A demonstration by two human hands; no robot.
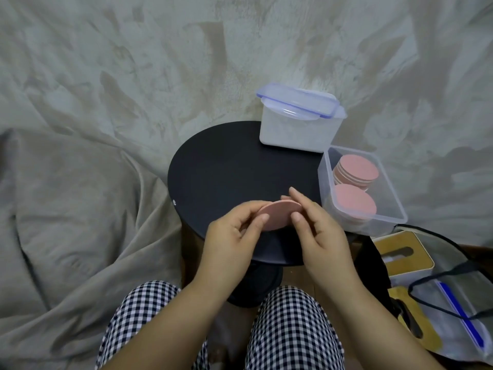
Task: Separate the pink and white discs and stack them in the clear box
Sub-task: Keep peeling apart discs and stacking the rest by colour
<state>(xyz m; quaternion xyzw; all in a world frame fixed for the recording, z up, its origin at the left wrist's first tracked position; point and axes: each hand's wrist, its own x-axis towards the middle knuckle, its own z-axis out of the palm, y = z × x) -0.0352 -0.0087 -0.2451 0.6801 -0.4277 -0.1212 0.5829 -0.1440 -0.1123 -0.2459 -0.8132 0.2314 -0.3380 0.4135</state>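
One pink disc (277, 213) over the surface's (226, 169) near edge, left hand (234, 233) fingers (244, 210) pinching its left rim, right hand (317, 231) fingers its right

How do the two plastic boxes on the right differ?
The far box has a blue-trimmed lid on top; the near box is open. The far box looks white inside; the near box holds two stacks of pink discs. The far box stands taller than the near box. Both are rectangular, see-through plastic.
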